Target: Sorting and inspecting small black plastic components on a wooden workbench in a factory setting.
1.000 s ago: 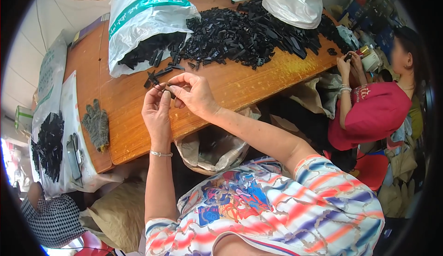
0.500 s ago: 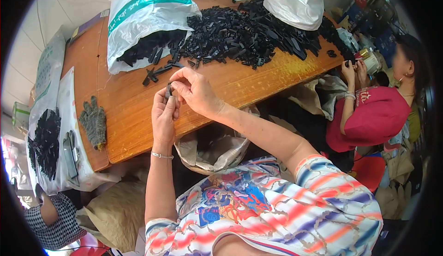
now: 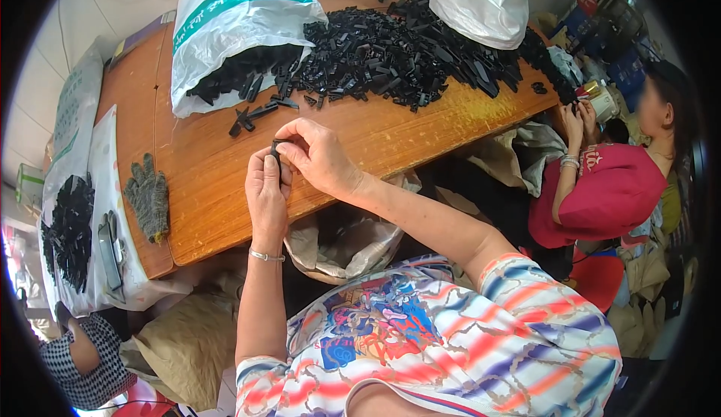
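Note:
Over the near part of the wooden table, my left hand [image 3: 267, 188] grips a small black plastic piece [image 3: 277, 152] upright between thumb and fingers. My right hand [image 3: 315, 154] pinches the upper end of the same piece with thumb and forefinger. Its exact shape is partly covered by my fingers. Beyond my hands, several loose black pieces [image 3: 251, 118] lie at the mouth of a white-and-green sack [image 3: 240, 34], which has more of them inside. A large heap of black plastic pieces [image 3: 383, 56] spreads to the right of the sack.
A grey knitted glove [image 3: 148, 197] lies on the table [image 3: 214, 199] at left, near a pile of black pieces [image 3: 71, 229] on white sheeting. An opened sack [image 3: 342, 248] hangs below the table edge. A co-worker in a red shirt [image 3: 601, 191] handles pieces at right; another person's patterned sleeve [image 3: 90, 361] shows lower left.
My right fingers have closed in on the top of the black piece, which now stands more upright in my left hand. The co-worker's hands at right have shifted slightly.

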Demonstrator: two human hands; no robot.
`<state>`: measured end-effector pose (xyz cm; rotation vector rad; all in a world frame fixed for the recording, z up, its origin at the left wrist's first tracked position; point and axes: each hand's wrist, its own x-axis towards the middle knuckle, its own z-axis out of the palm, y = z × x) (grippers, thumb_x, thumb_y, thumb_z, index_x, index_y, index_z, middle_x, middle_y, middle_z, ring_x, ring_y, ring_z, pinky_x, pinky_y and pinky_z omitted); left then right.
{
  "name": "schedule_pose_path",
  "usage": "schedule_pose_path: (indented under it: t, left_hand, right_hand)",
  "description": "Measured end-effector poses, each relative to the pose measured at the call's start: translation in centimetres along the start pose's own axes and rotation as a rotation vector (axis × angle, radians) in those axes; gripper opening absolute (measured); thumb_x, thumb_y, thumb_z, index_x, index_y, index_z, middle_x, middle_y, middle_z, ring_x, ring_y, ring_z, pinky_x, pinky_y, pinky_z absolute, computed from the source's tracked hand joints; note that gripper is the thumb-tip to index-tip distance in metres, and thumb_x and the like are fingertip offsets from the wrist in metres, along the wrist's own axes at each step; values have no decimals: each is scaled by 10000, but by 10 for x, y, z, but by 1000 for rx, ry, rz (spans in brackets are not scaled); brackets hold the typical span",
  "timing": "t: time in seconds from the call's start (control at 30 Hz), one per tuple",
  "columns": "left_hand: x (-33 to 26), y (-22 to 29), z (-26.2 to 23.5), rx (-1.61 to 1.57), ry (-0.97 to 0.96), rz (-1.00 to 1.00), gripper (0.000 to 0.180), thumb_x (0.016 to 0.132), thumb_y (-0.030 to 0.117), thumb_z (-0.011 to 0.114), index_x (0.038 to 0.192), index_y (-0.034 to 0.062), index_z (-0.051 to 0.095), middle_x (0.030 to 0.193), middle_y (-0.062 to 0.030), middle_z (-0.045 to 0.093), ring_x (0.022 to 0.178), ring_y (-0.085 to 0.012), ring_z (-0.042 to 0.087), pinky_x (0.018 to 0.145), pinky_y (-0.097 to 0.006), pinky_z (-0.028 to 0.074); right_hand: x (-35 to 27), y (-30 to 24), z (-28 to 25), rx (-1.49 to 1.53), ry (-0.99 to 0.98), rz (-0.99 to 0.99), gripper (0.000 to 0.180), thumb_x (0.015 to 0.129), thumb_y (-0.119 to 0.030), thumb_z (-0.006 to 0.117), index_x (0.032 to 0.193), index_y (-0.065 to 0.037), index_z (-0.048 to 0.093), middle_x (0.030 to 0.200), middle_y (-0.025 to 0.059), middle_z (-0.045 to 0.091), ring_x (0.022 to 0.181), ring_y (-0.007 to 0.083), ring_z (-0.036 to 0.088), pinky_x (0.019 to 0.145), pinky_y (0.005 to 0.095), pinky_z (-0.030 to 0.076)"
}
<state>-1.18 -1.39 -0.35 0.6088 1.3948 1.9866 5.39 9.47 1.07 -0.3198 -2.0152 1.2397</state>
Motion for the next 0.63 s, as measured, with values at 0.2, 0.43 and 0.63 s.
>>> schedule_pose_path:
  t: [0.2, 0.43, 0.63]
  left_hand:
    - [0, -11, -3, -64, 4, 34, 177, 1010, 205, 417, 1022, 60, 519, 715, 63, 464, 563, 2, 343, 471, -148, 272]
    - [-3, -20, -2, -29, 89, -5, 200, 1004, 217, 438, 902, 78, 540, 689, 75, 477, 527, 12, 351, 448, -150, 272]
    - [-2, -26, 4, -137, 215, -115, 185, 990, 218, 473, 896, 67, 524, 670, 66, 464, 511, 1, 345, 437, -169, 274]
  right_hand:
    - [-4, 2, -1, -185, -63, -133, 199, 820, -31, 623, 985, 25, 527, 853, 176, 621, 752, 307, 639, 651, 357, 513]
    - [-8, 2, -3, -381, -264, -91, 203, 844, -67, 520, 963, 28, 387, 716, 229, 594, 685, 421, 601, 582, 482, 475]
    - [-11, 8, -1, -411, -335, -44, 227, 845, -91, 542, 974, -1, 379, 693, 235, 582, 696, 430, 596, 580, 491, 464]
